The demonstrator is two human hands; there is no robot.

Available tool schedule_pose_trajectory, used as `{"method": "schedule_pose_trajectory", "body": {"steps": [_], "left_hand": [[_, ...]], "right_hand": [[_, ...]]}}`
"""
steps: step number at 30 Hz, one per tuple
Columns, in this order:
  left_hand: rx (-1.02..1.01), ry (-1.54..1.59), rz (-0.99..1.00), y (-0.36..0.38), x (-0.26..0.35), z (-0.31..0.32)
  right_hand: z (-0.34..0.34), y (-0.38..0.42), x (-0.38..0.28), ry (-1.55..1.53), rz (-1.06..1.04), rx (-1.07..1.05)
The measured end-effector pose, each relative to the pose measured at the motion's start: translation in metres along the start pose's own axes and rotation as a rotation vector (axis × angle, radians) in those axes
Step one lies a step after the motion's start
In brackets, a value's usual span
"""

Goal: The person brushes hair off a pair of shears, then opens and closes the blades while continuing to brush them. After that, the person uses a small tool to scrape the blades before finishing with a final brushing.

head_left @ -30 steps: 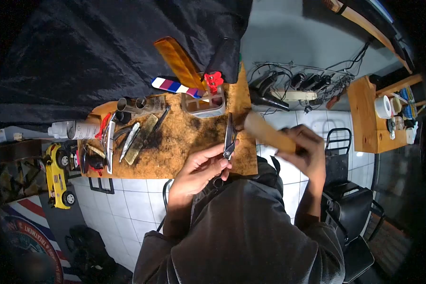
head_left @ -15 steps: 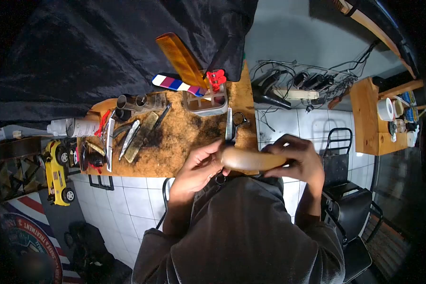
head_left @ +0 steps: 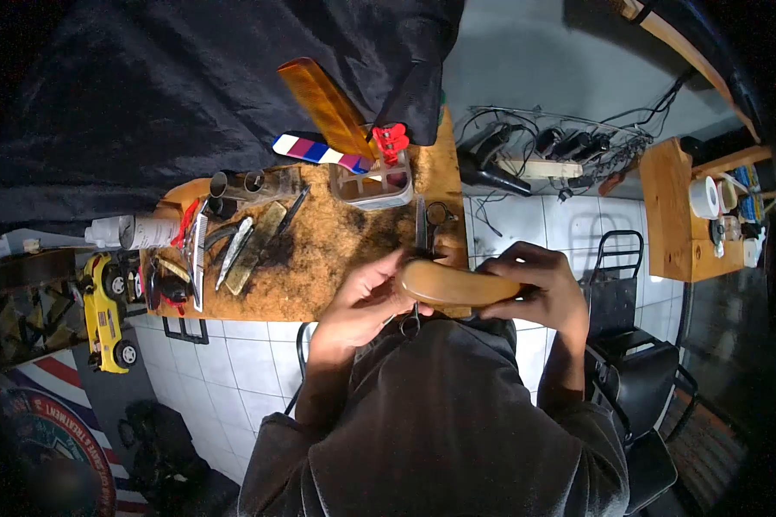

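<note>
Both full: right hand (head_left: 543, 291) pinches wooden brush (head_left: 461, 285), left hand (head_left: 362, 302) pinches scissors (head_left: 416, 314); sloppy swipe could knock those loose.

The wooden tool (head_left: 457, 284) in my right fingers (head_left: 539, 274) blocks the middle of the scissors (head_left: 416, 310) in my left fingers (head_left: 384, 306), and its underside is turned from view. I can't tell whether the slim blade (head_left: 421, 226) just beyond my fingers belongs to them. Farther ahead, the tray (head_left: 371, 203) has contents partly covered by the comb (head_left: 323, 105). Left of my fingers, the bottle (head_left: 153, 233) bears print too small to read. Beyond everything, the dark cloth (head_left: 190, 112) runs off the top edge.
</note>
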State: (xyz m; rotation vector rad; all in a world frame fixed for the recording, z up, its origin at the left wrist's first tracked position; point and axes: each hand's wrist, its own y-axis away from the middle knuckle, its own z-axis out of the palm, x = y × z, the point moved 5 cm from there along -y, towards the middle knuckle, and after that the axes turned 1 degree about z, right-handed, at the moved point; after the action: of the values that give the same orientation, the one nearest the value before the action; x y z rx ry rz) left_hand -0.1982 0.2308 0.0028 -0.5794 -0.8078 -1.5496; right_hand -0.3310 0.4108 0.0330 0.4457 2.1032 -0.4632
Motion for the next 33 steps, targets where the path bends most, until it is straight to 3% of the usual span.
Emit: {"method": "schedule_pose_trajectory", "body": {"steps": [1, 6, 8, 11, 12, 14, 16, 18, 20, 24, 25, 28, 29, 30, 32, 33], "left_hand": [[0.099, -0.138, -0.073, 0.002, -0.003, -0.002], [0.093, -0.134, -0.094, -0.003, -0.001, 0.002], [0.086, -0.117, -0.107, -0.003, 0.001, 0.003], [0.143, -0.061, -0.102, -0.006, -0.002, -0.002], [0.096, -0.099, -0.075, -0.007, -0.001, 0.000], [0.005, -0.169, -0.023, -0.005, -0.001, 0.003], [0.026, -0.081, -0.047, -0.004, -0.001, 0.006], [0.080, -0.045, -0.104, -0.005, 0.002, 0.011], [0.104, -0.030, -0.086, -0.006, 0.001, 0.009], [0.009, -0.150, -0.033, -0.004, -0.002, -0.004], [-0.020, -0.197, 0.042, -0.006, 0.001, 0.001], [0.035, -0.044, -0.046, -0.001, -0.003, 0.004], [0.045, -0.016, -0.073, -0.001, -0.001, 0.007], [0.057, -0.022, -0.071, -0.001, -0.001, 0.007], [0.074, -0.038, -0.070, -0.002, -0.003, 0.004], [0.070, -0.042, -0.058, -0.003, -0.006, 0.001]], "right_hand": [[-0.001, 0.000, 0.002, 0.047, 0.026, 0.060], [-0.021, -0.001, 0.009, 0.266, 0.280, 0.512], [-0.026, 0.002, 0.009, 0.139, 0.294, 0.465], [-0.010, 0.006, 0.010, -0.009, -0.003, 0.123], [-0.005, 0.004, 0.003, 0.014, 0.000, 0.024], [-0.002, 0.005, 0.010, 0.047, 0.073, 0.041], [-0.010, 0.003, 0.014, 0.041, 0.216, 0.235], [-0.019, 0.000, 0.004, 0.168, 0.195, 0.441], [-0.022, 0.001, 0.004, 0.104, 0.254, 0.460], [-0.002, 0.001, 0.001, 0.042, -0.028, 0.027], [0.000, 0.000, 0.001, 0.057, -0.003, 0.037], [-0.005, 0.000, 0.010, 0.008, 0.209, 0.231], [-0.013, -0.003, 0.004, 0.190, 0.077, 0.323], [-0.015, -0.002, 0.004, 0.172, 0.162, 0.408], [-0.018, -0.002, 0.000, 0.121, 0.264, 0.467], [-0.016, -0.002, -0.001, 0.091, 0.189, 0.375]]}}
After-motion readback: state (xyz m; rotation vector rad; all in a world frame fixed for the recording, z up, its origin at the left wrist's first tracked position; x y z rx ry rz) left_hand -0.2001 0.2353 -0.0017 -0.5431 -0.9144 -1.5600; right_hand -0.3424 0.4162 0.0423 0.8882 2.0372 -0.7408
